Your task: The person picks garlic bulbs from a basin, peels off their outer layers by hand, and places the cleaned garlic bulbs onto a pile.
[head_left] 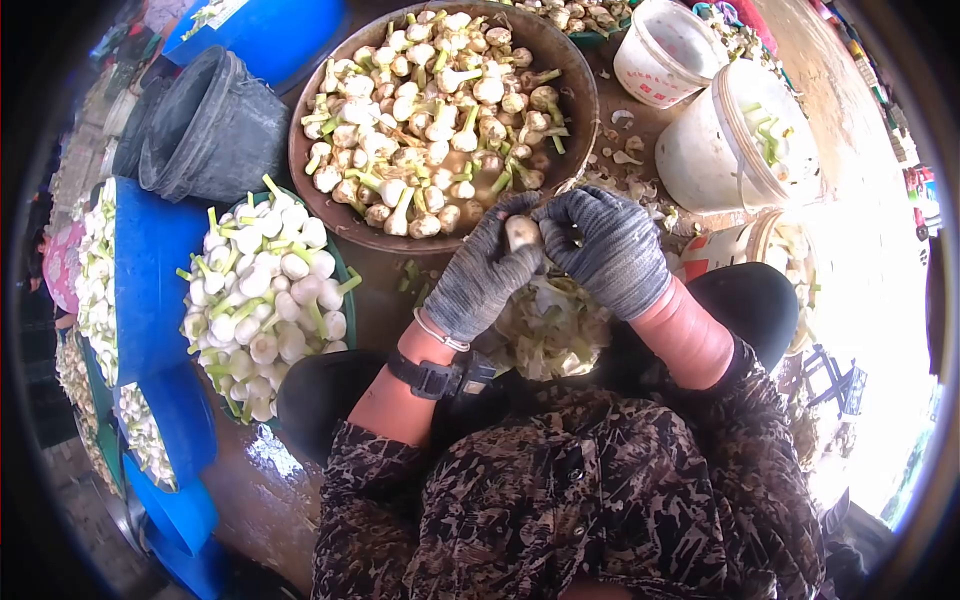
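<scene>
Both hands wear grey knit gloves and meet just below the rim of a large round basin (pixel 592 110) of unpeeled garlic bulbs in brownish water. A garlic bulb (pixel 521 233) is held in my left hand (pixel 485 265), its fingers wrapped round it. My right hand (pixel 610 245) is beside the bulb with thumb and fingertips pinched together; what is between them is too small to make out. Below the hands lies a heap of pale peelings (pixel 550 325). To the left, a green basket (pixel 347 290) is piled with clean white bulbs (pixel 262 290) with short green stems.
Black buckets (pixel 215 130) and a blue tub (pixel 270 40) stand at the upper left. Blue containers (pixel 160 280) line the left side. White buckets (pixel 700 150) stand at the right, one holding green stem pieces. Peel scraps (pixel 625 150) litter the floor near the basin.
</scene>
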Available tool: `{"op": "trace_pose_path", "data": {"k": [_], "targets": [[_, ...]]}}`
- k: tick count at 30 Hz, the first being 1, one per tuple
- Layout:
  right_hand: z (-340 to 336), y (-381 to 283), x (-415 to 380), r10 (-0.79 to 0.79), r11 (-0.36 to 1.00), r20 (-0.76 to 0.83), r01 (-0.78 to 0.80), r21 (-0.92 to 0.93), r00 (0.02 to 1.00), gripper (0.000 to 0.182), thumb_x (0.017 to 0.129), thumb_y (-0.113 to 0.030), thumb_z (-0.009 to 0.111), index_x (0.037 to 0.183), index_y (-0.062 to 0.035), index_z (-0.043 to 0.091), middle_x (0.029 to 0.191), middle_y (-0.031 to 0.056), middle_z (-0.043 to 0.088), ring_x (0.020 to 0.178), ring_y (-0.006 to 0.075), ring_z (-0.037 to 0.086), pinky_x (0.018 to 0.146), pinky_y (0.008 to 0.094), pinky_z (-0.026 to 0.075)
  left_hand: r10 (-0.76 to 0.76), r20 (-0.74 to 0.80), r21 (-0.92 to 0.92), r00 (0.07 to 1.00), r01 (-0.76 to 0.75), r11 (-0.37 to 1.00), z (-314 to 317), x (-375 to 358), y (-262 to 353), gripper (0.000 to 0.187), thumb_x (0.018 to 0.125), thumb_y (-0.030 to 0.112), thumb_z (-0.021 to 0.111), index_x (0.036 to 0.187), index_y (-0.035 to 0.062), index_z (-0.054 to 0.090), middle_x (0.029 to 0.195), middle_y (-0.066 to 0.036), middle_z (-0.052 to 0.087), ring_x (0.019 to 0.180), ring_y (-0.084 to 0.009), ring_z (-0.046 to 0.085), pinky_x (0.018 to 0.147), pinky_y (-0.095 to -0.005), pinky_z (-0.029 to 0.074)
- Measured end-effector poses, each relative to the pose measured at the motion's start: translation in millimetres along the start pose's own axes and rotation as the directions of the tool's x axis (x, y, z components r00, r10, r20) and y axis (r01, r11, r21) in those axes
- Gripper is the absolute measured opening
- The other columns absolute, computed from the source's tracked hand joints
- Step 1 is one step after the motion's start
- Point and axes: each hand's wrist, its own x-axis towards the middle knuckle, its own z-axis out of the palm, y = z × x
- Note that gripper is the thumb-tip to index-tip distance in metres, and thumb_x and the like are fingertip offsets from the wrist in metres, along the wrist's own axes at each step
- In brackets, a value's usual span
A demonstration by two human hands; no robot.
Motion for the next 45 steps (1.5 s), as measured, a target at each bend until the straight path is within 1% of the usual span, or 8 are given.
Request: {"op": "trace_pose_path", "data": {"k": [2, 11, 16, 19, 24, 32, 40, 45], "targets": [[-2, -1, 0, 0.036, 0.999, 0.018, -0.036, -0.004, 0.999, 0.013, 0.083, -0.021, 0.066, 0.083, -0.0078, 0.065, 0.075, 0.0133, 0.063, 0.07, 0.0324, 0.062, 0.063, 0.0429, 0.05, 0.097, 0.032, 0.18, 0.995, -0.102, 0.978, 1, 0, 2, 0.047, 0.093, 0.014, 0.059, 0.136, 0.0027, 0.042, 0.106, -0.001, 0.056, 0.089, -0.0064, 0.055, 0.08, -0.0216, 0.05], [-5, 5, -9, -0.065, 0.996, -0.039, 0.063, -0.059, 0.997, 0.011, 0.079, -0.017, 0.068, 0.083, -0.0087, 0.062, 0.074, 0.0111, 0.059, 0.07, 0.0309, 0.061, 0.063, 0.0424, 0.05, -0.198, 0.024, -0.092, 0.98, 0.199, 0.976, 6, 1, 8, 0.044, 0.095, 0.016, 0.057, 0.134, 0.0013, 0.043, 0.102, -0.002, 0.056, 0.088, -0.0068, 0.054, 0.079, -0.0251, 0.052], [-3, 9, -7, 0.083, 0.995, 0.042, -0.085, 0.049, 0.996, 0.015, 0.078, -0.018, 0.069, 0.084, -0.0065, 0.062, 0.077, 0.0127, 0.062, 0.072, 0.034, 0.062, 0.064, 0.0419, 0.051, 0.085, 0.109, 0.467, 0.99, -0.127, 0.875, 4, 1, 14, 0.055, 0.092, 0.027, 0.061, 0.134, -0.0022, 0.043, 0.115, -0.009, 0.059, 0.101, -0.0192, 0.057, 0.092, -0.0318, 0.046], [-2, 18, -5, 0.271, 0.904, 0.25, -0.335, 0.264, 0.929, 0.014, 0.085, -0.01, 0.067, 0.093, 0.001, 0.064, 0.081, 0.0123, 0.067, 0.069, 0.0193, 0.062, 0.068, 0.0318, 0.051, 0.232, 0.151, 0.51, 0.961, -0.277, 0.814, -1, 4, -4, 0.054, 0.09, 0.024, 0.061, 0.133, -0.0031, 0.043, 0.118, -0.014, 0.059, 0.108, -0.0227, 0.057, 0.098, -0.0346, 0.043], [-11, 11, -12, 0.204, 0.878, 0.09, -0.223, 0.423, 0.975, 0.013, 0.084, -0.01, 0.067, 0.094, -0.0026, 0.066, 0.084, 0.0144, 0.068, 0.075, 0.0319, 0.066, 0.067, 0.0371, 0.053, 0.211, 0.058, 0.548, 0.976, -0.207, 0.81, 0, 7, -4, 0.061, 0.083, 0.02, 0.07, 0.134, 0.0011, 0.042, 0.121, -0.022, 0.057, 0.112, -0.0324, 0.058, 0.097, -0.0386, 0.046], [-17, 8, -9, 0.147, 0.976, 0.024, -0.149, 0.16, 0.989, 0.012, 0.082, -0.016, 0.068, 0.091, -0.0078, 0.067, 0.081, 0.0098, 0.065, 0.074, 0.0287, 0.064, 0.066, 0.0377, 0.052, 0.135, -0.104, 0.636, 0.985, -0.038, 0.771, 14, 15, 6, 0.056, 0.073, 0.017, 0.078, 0.121, 0.0007, 0.053, 0.108, -0.016, 0.062, 0.096, -0.0271, 0.063, 0.088, -0.0364, 0.051], [-10, 3, -4, 0.066, 0.974, 0.119, -0.038, -0.224, 0.991, 0.007, 0.08, -0.012, 0.065, 0.085, -0.0082, 0.061, 0.081, 0.0118, 0.063, 0.075, 0.032, 0.063, 0.067, 0.0421, 0.051, 0.336, 0.009, 0.922, 0.942, -0.138, 0.362, 20, 12, 15, 0.054, 0.067, 0.016, 0.076, 0.117, 0.0077, 0.057, 0.101, -0.017, 0.061, 0.089, -0.0367, 0.062, 0.079, -0.0451, 0.05], [-4, 19, 3, 0.218, 0.969, 0.165, -0.233, 0.082, 0.962, 0.005, 0.083, -0.007, 0.061, 0.086, -0.0036, 0.06, 0.078, 0.0132, 0.065, 0.071, 0.0325, 0.064, 0.066, 0.0391, 0.051, 0.382, 0.006, 0.887, 0.924, -0.181, 0.424, 19, 10, 14, 0.06, 0.068, 0.013, 0.075, 0.124, 0.0097, 0.055, 0.1, -0.018, 0.061, 0.089, -0.0367, 0.062, 0.081, -0.0438, 0.051]]}}
